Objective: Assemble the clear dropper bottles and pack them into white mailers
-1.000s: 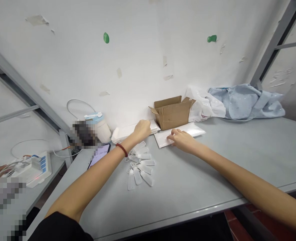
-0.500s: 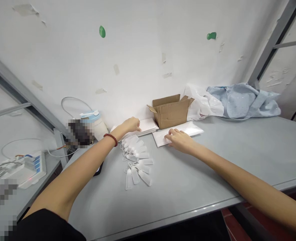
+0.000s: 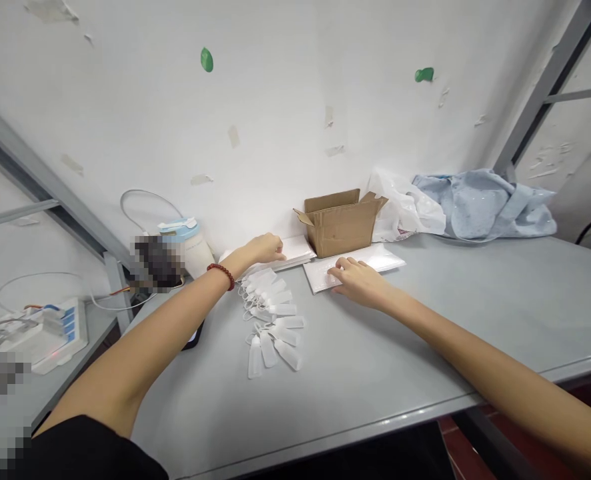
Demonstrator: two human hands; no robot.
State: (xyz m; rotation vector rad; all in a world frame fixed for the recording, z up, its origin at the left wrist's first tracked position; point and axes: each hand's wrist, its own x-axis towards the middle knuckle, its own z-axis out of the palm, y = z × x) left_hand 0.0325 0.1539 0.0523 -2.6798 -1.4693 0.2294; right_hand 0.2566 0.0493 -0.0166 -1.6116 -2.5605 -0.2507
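My left hand [image 3: 266,249], with a red bead bracelet at the wrist, is over a stack of flat white packets [image 3: 295,252] by the wall. Its fingers are curled inward, and whatever they may grip is hidden. Fingers bent but apart, my right hand [image 3: 358,280] rests on another stack of white, shiny plastic packets [image 3: 381,259] in front of a cardboard box [image 3: 340,230]. Below my left hand lies a loose cluster of small white translucent bottle-shaped pieces with thin loops [image 3: 270,300]; several more are fanned out nearer me [image 3: 287,353].
The box stands with flaps up on the grey table [image 3: 425,347]. Behind it to the right are a white plastic bag [image 3: 405,210] and a light blue cloth bag [image 3: 480,203]. At left stand a blue-lidded tub [image 3: 195,247] and a power strip [image 3: 73,337]. A phone [image 3: 193,337] lies beside my left forearm.
The view has shifted very slightly. Both hands stay in nearly the same places, and the packets and bottle-shaped pieces have not moved.
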